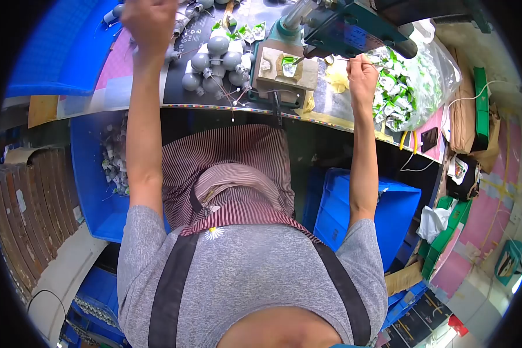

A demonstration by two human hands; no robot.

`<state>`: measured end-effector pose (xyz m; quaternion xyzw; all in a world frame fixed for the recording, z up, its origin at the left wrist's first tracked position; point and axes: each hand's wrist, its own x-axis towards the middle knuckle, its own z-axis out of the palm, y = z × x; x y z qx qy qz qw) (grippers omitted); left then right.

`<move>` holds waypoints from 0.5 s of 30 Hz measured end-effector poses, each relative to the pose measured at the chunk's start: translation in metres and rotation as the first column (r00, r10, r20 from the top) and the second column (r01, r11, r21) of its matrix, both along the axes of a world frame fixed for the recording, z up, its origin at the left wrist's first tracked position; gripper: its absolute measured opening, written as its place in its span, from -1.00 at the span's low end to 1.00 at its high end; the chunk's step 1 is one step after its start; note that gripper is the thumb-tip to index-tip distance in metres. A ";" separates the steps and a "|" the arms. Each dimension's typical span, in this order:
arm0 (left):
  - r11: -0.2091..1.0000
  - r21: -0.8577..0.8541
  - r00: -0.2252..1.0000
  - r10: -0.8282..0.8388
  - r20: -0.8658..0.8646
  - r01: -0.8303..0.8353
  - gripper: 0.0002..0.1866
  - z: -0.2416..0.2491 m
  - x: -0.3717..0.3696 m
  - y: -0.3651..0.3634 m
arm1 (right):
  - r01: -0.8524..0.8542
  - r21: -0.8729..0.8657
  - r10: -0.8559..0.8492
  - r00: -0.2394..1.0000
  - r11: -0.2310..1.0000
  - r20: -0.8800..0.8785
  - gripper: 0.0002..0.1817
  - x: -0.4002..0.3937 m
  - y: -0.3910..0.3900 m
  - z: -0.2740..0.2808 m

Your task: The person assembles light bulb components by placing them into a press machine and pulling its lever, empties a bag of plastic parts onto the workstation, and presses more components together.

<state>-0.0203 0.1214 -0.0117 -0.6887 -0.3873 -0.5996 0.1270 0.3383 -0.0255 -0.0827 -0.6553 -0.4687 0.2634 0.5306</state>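
Observation:
My left hand (pixel 149 23) is raised at the top left, beyond the bench edge, between a blue bin and grey bulb-shaped parts (pixel 217 61) with thin wires. Its fingers are smeared and cut off by the frame. My right hand (pixel 362 78) is closed in a pinch near a clear plastic bag (pixel 438 87) of green-and-white small parts (pixel 393 87). A thin, dark, rod-like thing shows at its fingertips; I cannot make out its kind. Between my hands, a pale block (pixel 267 68) under a green press (pixel 354 35) bears one green-and-white piece (pixel 289 65).
A blue bin (pixel 58 64) stands at the upper left. Another blue bin (pixel 95 209) below holds wired parts. A blue crate (pixel 365 203) is at my right. Yellow handles (pixel 409 139) and a black phone (pixel 429 139) lie by the bench's right edge.

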 end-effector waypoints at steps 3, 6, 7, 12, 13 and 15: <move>0.927 -0.227 0.852 -0.151 0.501 0.298 -0.89 0.013 -0.011 0.005 | 0.109 -0.001 -0.105 0.964 0.994 0.244 -0.62 -0.010 0.003 -0.003; 0.422 -0.441 0.568 -0.245 0.786 0.792 -0.83 0.039 -0.028 -0.006 | 0.121 -0.019 -0.100 0.895 0.993 0.435 -0.62 -0.008 0.007 -0.008; 0.153 -0.470 0.494 -0.239 0.836 0.869 -0.79 0.046 -0.034 -0.016 | 0.119 -0.015 -0.097 0.869 0.993 0.486 -0.63 -0.008 0.008 -0.010; -0.047 -0.616 0.570 -0.331 0.752 0.786 -0.86 0.000 0.033 -0.117 | 0.080 0.066 -0.096 0.947 0.995 0.305 -0.64 -0.017 0.006 0.003; 0.034 -0.718 0.675 -0.375 0.635 0.695 -0.89 -0.005 0.045 -0.133 | 0.041 0.041 -0.044 0.996 0.998 0.075 -0.65 -0.020 0.005 0.006; 0.628 -0.512 0.776 -0.618 0.129 0.586 -0.93 -0.039 0.066 -0.147 | -0.047 0.015 0.049 0.918 0.999 -0.393 -0.67 -0.033 -0.001 0.023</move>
